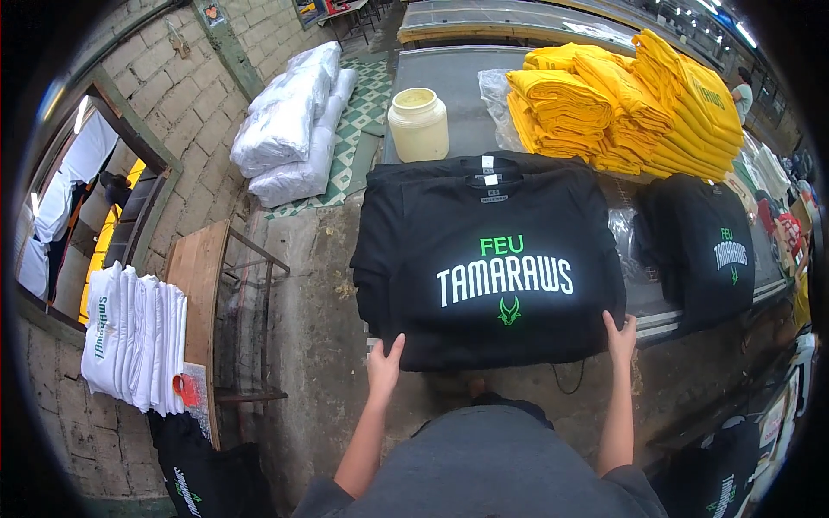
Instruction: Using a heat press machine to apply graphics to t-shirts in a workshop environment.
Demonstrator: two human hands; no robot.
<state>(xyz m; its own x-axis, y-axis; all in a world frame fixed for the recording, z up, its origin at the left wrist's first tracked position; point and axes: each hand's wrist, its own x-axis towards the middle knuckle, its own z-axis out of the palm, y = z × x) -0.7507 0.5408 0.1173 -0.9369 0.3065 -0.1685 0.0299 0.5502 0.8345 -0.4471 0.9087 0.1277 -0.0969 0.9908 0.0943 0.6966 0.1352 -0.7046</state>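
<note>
A black T-shirt (501,211) with green and white print on its chest lies spread in front of me, on top of other black shirts at the near end of the table. My left hand (385,367) is closed on its lower left edge, thumb up and fingers hidden underneath. At the lower right edge, my right hand (620,337) grips the same shirt, thumb uppermost. White labels show at the collars. To the right, another pile of black T-shirts (698,224) with the same print rests on the table.
A cream plastic tub (419,125) and stacked yellow shirts (604,104) stand on the long table (466,73). White wrapped bundles (289,121) lie at the far left. Folded white shirts (138,337) sit on a wooden bench (200,268) by the block wall. Someone (743,93) stands far right.
</note>
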